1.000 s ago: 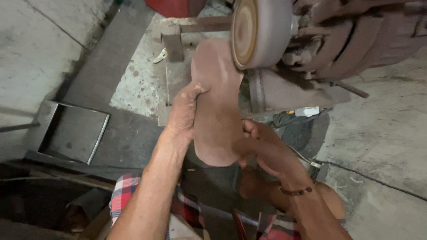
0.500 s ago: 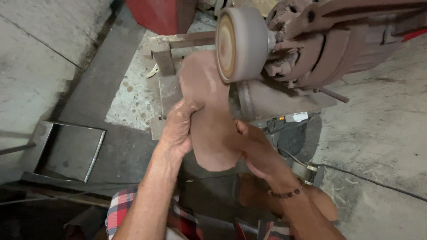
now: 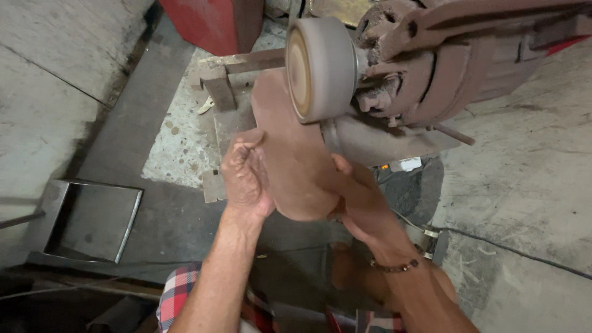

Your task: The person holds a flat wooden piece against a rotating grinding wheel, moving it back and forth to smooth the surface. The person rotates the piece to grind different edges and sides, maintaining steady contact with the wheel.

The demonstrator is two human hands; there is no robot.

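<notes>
A flat brown sole-shaped piece [image 3: 296,154] is held up against a round buffing wheel [image 3: 320,68] on a dust-covered grinding machine [image 3: 444,68]. My left hand [image 3: 246,176] grips the piece's left edge, fingers curled over it. My right hand [image 3: 357,197] holds its lower right edge from beneath; a beaded bracelet sits on that wrist. The upper end of the piece touches the wheel's lower left rim.
A shallow metal tray [image 3: 92,219] lies on the floor at the left. A red container [image 3: 213,21] stands at the top. A rusty metal bracket [image 3: 222,80] sits behind the piece. A cable [image 3: 518,253] runs across the concrete at the right. My knees in plaid cloth show below.
The view has shifted so the wheel and the piece sit further left in frame. Both hands keep their hold on the piece against the wheel.
</notes>
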